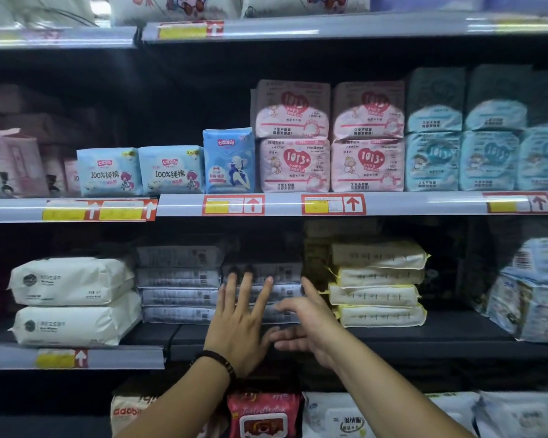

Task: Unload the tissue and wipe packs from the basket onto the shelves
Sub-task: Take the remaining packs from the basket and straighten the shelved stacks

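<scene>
Both my hands reach to the lower shelf (393,346) in front of a stack of grey wipe packs (285,273). My left hand (239,324), with a dark bead bracelet on the wrist, is spread flat with its fingertips against the stack. My right hand (304,327) hovers beside it with fingers apart and holds nothing. A second stack of grey packs (179,286) stands just to the left. The basket is out of view.
White packs (73,298) are stacked at the left, yellow-edged packs (377,282) at the right, and blue-white packs (532,292) at the far right. The shelf above holds blue and pink packs (329,137). A red wipe pack (263,415) lies on the shelf below.
</scene>
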A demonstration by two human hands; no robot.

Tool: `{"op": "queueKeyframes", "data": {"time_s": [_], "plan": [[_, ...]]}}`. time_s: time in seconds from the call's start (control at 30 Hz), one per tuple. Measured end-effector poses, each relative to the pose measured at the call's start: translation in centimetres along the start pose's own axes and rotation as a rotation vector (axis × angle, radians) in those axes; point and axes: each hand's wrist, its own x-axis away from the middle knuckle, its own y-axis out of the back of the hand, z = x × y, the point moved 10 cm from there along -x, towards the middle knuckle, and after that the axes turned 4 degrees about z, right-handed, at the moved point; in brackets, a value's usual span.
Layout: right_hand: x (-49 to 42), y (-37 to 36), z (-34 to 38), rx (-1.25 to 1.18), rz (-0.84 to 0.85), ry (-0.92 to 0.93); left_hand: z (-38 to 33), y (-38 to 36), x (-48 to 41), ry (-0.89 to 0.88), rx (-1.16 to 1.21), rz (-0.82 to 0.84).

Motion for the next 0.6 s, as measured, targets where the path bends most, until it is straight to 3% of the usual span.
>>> {"op": "queueKeyframes", "data": {"time_s": [0.17, 0.27, 0.4, 0.5, 0.6], "plan": [[-0.1, 0.1, 0.3, 0.054, 0.005, 0.001, -0.2, 0.0, -0.5, 0.019, 0.015, 0.04], [0.8, 0.7, 0.6, 0.125, 0.001, 0.006, -0.5, -0.2, -0.2, 0.054, -0.017, 0.158], [1.3, 2.5, 1.1, 0.384, -0.016, 0.02, -1.5, 1.4, 0.2, 0.141, -0.105, 0.221], [2.8, 7.3, 2.8, 0.558, -0.196, 0.159, -4.3, 3.6, 0.4, 0.133, -0.05, 0.156], [6.6, 14.3, 5.1, 0.594, -0.537, 0.378, -9.0, 5.2, -0.1, -0.072, 0.017, -0.047]]}}
